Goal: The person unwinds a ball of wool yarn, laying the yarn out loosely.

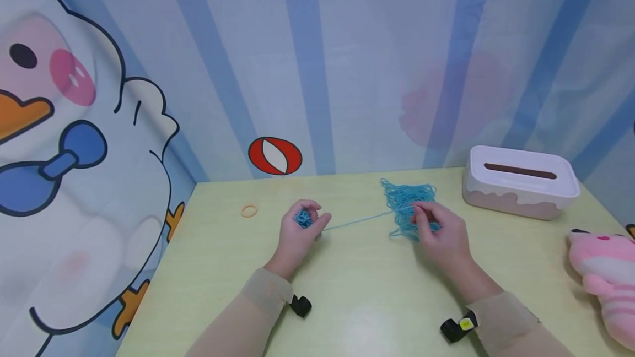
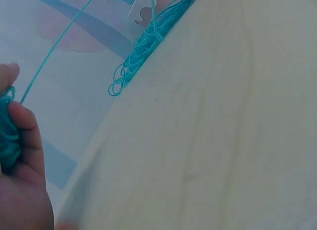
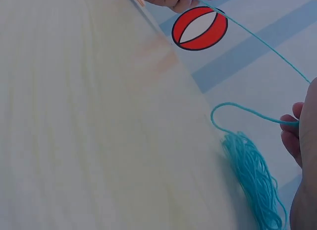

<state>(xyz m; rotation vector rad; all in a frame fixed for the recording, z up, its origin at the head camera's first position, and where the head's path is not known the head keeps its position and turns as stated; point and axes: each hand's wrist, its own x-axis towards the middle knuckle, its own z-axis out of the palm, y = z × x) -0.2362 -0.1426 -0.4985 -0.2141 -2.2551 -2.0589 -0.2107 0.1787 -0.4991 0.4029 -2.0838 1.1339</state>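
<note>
In the head view my left hand [image 1: 296,231] grips a small wound ball of blue yarn [image 1: 303,218], its fingers curled round it. The left wrist view shows the same ball [image 2: 8,136] against the palm. A taut strand [image 1: 358,220] runs from the ball to my right hand [image 1: 445,234], which pinches it between thumb and fingers. Behind and beside the right hand lies a loose heap of blue yarn [image 1: 408,197] on the table. In the right wrist view a slack strand [image 3: 242,109] loops from the right fingers toward the heap [image 3: 252,178].
A light wooden table [image 1: 367,291] lies under both hands. An orange ring [image 1: 249,210] rests at its back left. A white and pink tissue box [image 1: 521,183] stands at the back right, with a pink plush toy [image 1: 605,280] nearer. A printed curtain [image 1: 367,70] hangs behind.
</note>
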